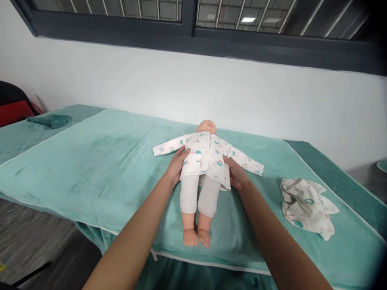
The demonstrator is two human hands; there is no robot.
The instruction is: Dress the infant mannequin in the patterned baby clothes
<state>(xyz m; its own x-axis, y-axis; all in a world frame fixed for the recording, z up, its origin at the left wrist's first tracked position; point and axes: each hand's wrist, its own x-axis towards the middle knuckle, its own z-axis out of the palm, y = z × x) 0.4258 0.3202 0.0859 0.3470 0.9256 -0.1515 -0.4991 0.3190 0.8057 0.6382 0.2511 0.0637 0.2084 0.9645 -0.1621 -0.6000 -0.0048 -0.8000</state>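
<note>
A baby doll [201,173] lies on its back on a teal padded table [99,169], head toward the wall and bare feet toward me. It wears a white printed shirt [205,155] with the sleeves spread out, and grey leggings. My left hand [177,163] rests on the doll's left side at the shirt's edge, fingers together and laid along the cloth. My right hand [236,174] is pressed against the other side at the shirt's hem.
A crumpled white printed garment [305,207] lies on the table to the right. A folded teal cloth [50,120] sits at the far left. White wall and dark window frame stand behind; a red and black chair [13,106] is at the left edge.
</note>
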